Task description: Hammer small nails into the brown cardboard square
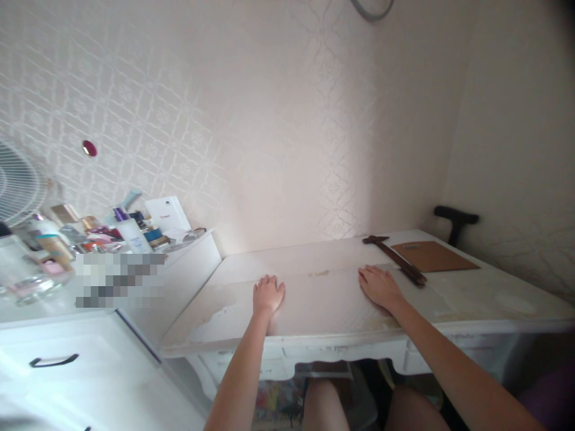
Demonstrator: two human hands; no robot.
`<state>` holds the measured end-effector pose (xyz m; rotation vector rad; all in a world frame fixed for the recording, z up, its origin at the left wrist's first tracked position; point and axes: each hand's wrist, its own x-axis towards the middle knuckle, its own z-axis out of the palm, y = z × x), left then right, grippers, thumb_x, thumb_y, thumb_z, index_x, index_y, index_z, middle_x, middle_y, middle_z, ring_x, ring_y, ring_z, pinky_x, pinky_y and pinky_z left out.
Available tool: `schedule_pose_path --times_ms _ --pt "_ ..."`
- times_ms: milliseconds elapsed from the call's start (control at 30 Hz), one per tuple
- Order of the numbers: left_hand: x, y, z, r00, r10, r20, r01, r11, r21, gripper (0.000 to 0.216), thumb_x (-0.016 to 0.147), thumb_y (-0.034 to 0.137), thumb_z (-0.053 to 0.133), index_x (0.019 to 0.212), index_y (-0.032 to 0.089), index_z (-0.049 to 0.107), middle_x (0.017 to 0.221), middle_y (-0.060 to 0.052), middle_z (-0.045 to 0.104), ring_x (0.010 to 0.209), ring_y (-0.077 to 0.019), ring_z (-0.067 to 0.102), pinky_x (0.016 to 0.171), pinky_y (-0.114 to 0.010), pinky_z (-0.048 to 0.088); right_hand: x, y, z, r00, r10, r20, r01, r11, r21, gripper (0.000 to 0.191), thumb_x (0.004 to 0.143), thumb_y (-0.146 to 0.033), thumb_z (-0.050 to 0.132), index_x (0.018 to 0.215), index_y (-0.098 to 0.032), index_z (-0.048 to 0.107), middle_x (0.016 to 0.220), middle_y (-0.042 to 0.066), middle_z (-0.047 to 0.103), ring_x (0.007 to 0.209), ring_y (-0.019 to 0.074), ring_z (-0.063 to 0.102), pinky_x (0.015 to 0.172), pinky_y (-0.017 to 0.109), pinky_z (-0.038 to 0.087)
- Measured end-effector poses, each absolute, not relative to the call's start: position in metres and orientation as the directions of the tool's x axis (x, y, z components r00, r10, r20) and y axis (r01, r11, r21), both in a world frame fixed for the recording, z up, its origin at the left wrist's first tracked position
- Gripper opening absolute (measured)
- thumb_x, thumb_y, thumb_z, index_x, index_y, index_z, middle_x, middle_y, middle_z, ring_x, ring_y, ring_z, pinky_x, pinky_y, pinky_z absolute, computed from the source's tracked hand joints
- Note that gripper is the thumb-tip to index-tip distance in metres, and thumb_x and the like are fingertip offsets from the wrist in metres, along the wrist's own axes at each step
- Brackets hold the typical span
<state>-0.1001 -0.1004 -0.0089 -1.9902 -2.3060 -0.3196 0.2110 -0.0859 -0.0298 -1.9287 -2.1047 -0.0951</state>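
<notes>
Both my hands rest palm down on a worn white desk (pixel 471 299). My left hand (pixel 268 295) lies flat near the desk's middle, fingers together and stretched forward, holding nothing. My right hand (pixel 378 284) lies flat further right, fingers extended, also empty. Just right of my right hand a long dark wooden stick (pixel 398 260) lies slanted on the desk, close to my fingers but not touched. Beyond it is a brown flat board (pixel 433 255).
A white cabinet (pixel 90 359) with a dark drawer handle (pixel 53 361) stands to the left, its top crowded with several bottles and tubes (pixel 130 230). A fan (pixel 18 182) is at the far left. A dark chair armrest (pixel 456 216) shows behind the desk's right end.
</notes>
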Motion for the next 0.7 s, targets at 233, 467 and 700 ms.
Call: schedule_pose_path --times_ms 233,467,700 --pt "-0.0999 -0.1007 -0.0089 -0.14 0.967 0.212 0.988 0.123 0.092 0.047 0.09 0.04 0.035 0.127 0.016 0.051 0.137 -0.015 0.045 0.128 -0.0257 0.039 0.105 -0.042 0.028 0.2109 -0.0858 -0.03 -0.067 0.964 0.258 0.985 0.105 -0.137 0.043 0.092 -0.027 0.028 0.12 -0.014 0.057 0.135 0.014 0.049 0.126 0.026 0.041 0.102 0.049 0.029" --pt "-0.0999 -0.1008 -0.0087 -0.152 0.968 0.2 0.986 0.135 0.096 0.047 0.09 0.041 0.035 0.128 0.017 0.05 0.139 -0.014 0.044 0.129 -0.0256 0.037 0.106 -0.042 0.026 0.2108 -0.0863 -0.0294 -0.066 0.964 0.256 0.985 0.104 -0.139 0.042 0.092 -0.028 0.029 0.119 -0.016 0.058 0.134 0.013 0.05 0.124 0.0262 0.042 0.102 0.048 0.029" --pt "-0.0991 -0.1018 -0.0067 -0.16 0.97 0.182 0.985 0.145 0.094 0.048 0.09 0.042 0.034 0.129 0.018 0.049 0.14 -0.013 0.043 0.13 -0.0249 0.036 0.106 -0.041 0.025 0.2108 -0.0859 -0.0299 -0.062 0.966 0.251 0.985 0.1 -0.141 0.042 0.092 -0.027 0.029 0.122 -0.015 0.056 0.135 0.013 0.049 0.125 0.0252 0.041 0.103 0.048 0.027"
